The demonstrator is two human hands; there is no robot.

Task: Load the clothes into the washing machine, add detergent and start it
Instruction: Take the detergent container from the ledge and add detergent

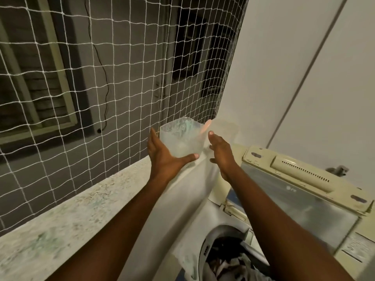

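Nearest the camera, clothes (229, 260) were seen already loaded in the open washing machine (205, 248). Farther out, a clear plastic container (181, 136) was held upright, mouth upward, above the ledge (81, 201); whitish residue suggested detergent. It was gripped by the left hand (166, 157), presumably for steadying, while the right hand (222, 153) was spread beside it, grasping nothing.

The translucent container (181, 138) is smeared by motion, so its contents cannot be made out. A pale pink thing (205, 127) beside it is too blurred to name. The left hand (164, 157) hides the container's lower left side. The washing machine drum (225, 254) is cut off by the bottom edge, and the clothes (229, 262) inside are indistinct.
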